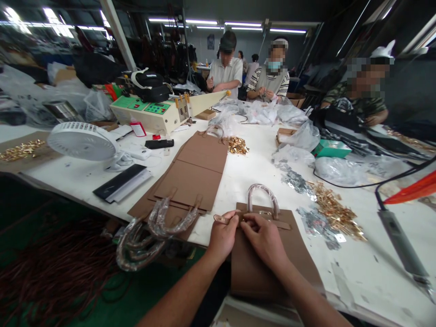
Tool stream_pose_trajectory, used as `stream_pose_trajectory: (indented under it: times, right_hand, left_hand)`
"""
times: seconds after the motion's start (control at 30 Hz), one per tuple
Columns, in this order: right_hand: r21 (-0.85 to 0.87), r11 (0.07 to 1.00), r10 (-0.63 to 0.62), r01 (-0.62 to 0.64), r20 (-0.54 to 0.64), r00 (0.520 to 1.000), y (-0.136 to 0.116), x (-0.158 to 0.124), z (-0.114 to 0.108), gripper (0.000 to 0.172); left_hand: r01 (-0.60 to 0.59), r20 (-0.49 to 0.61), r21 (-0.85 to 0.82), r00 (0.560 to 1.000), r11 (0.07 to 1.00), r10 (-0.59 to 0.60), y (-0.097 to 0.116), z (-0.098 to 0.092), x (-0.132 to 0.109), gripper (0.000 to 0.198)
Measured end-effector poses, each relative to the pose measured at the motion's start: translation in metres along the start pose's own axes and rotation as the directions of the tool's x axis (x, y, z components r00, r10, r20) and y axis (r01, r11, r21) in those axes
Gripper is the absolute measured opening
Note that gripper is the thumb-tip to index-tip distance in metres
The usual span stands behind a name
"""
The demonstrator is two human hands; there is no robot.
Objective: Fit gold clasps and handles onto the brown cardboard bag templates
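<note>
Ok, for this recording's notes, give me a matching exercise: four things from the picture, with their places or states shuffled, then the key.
1. fan
2. single brown panel
3. green box
4. brown panel stack

A. left hand and right hand at its handle end
B. beside clear plastic bags, on the right
C. plastic-wrapped handles hanging past the table edge
D. white, on the left

Pairs: 1-D, 2-A, 3-B, 4-C
</note>
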State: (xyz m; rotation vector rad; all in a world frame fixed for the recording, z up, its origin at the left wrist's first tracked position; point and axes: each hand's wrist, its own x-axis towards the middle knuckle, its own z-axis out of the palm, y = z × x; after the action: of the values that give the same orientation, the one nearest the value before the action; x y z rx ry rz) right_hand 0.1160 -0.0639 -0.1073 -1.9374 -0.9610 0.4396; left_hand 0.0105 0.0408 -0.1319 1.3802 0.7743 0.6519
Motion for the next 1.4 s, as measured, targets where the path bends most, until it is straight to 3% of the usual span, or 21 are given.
stream_pose_trajectory:
  times: [0.1, 0.3, 0.43, 0.53, 0.6, 0.7, 0.77, 0.87, 0.93, 1.07, 1.17, 1.27, 1.4]
  right_hand:
    - [0.14, 0.988, 0.055, -0.061, 0.046, 0.997, 0.001, 0.0, -0.005, 0.019]
    - [0.17, 0.98, 0.088, -0.101, 0.081, 0.993, -0.009, 0.006, -0.005, 0.011]
    - [0.332, 0.938, 0.061, -0.098, 0.12, 0.991, -0.017, 0.01, -0.019, 0.01]
    - [0.271, 0.962, 0.024, -0.022, -0.003, 1.0, -0.009, 0.018, -0.051, 0.013]
    - [0.08, 0.997, 0.019, -0.007, -0.145, 0.989, 0.009, 0.03, -0.083, 0.019]
    - [-0.322, 0.935, 0.053, -0.152, -0.296, 0.954, 0.05, 0.063, -0.138, 0.027]
    - [-0.43, 0.869, 0.092, -0.246, -0.349, 0.933, 0.08, 0.089, -0.172, 0.026]
    - [-0.506, 0.787, 0.152, -0.352, -0.394, 0.906, 0.113, 0.122, -0.209, 0.03]
    - [-0.55, 0.745, 0.172, -0.378, -0.389, 0.905, 0.127, 0.139, -0.221, 0.031]
    - [-0.614, 0.702, 0.181, -0.36, -0.335, 0.925, 0.142, 0.163, -0.224, 0.024]
    - [-0.621, 0.703, 0.167, -0.346, -0.33, 0.929, 0.147, 0.169, -0.222, 0.023]
    - [-0.586, 0.742, 0.133, -0.325, -0.346, 0.929, 0.146, 0.168, -0.224, 0.023]
    - [-0.46, 0.85, 0.077, -0.258, -0.376, 0.923, 0.131, 0.151, -0.223, 0.029]
  left_hand:
    - [0.01, 0.015, 0.001, 1.0, 1.0, -0.01, 0.002, -0.001, -0.001, 0.033]
    - [-0.033, 0.043, 0.125, 0.999, 0.992, 0.028, 0.009, 0.001, -0.006, 0.038]
    - [-0.018, 0.064, 0.237, 0.998, 0.971, 0.003, 0.011, -0.007, 0.01, 0.049]
    - [-0.054, 0.085, 0.371, 0.996, 0.927, 0.024, 0.015, -0.015, 0.026, 0.053]
    - [-0.068, 0.075, 0.436, 0.996, 0.897, 0.039, 0.016, -0.018, 0.035, 0.057]
    - [-0.11, 0.027, 0.525, 0.993, 0.844, 0.113, 0.015, -0.019, 0.044, 0.066]
    - [-0.154, -0.003, 0.594, 0.981, 0.789, 0.194, 0.013, -0.018, 0.046, 0.071]
    - [-0.221, -0.034, 0.667, 0.945, 0.712, 0.326, 0.013, -0.013, 0.043, 0.076]
    - [-0.309, -0.032, 0.666, 0.898, 0.679, 0.44, 0.016, -0.009, 0.036, 0.072]
    - [-0.506, 0.039, 0.628, 0.779, 0.591, 0.626, 0.033, 0.003, 0.019, 0.047]
    - [-0.69, 0.218, 0.55, 0.663, 0.471, 0.717, 0.052, 0.014, 0.01, 0.031]
    - [-0.809, 0.457, 0.43, 0.577, 0.399, 0.677, 0.07, 0.03, 0.008, 0.023]
    - [-0.783, 0.644, 0.445, 0.617, 0.434, 0.453, 0.078, 0.059, 0.021, 0.022]
